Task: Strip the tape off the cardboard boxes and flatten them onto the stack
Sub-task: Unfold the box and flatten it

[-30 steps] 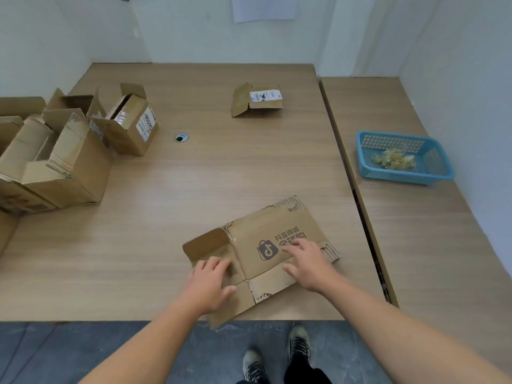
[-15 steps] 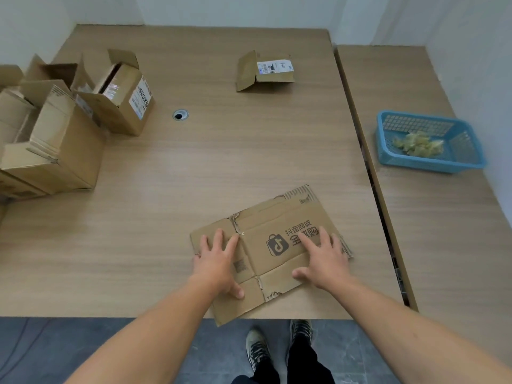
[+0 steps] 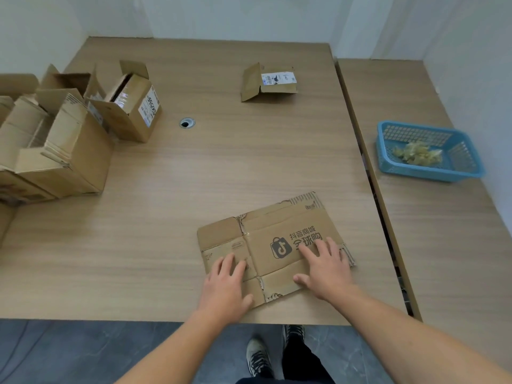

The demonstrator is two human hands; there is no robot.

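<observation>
Fingers (image 3: 321, 248) splayed on flattened box (image 3: 263, 217) — bag logo (image 3: 280, 247), Chinese print

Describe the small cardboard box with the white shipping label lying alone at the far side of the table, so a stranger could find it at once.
Start at the large wooden table and look to its far edge, right of centre. There the small brown cardboard box lies by itself, one flap open to the left. Unlike the cluster of opened boxes at the table's left, it stands alone and has a white label on top.
</observation>
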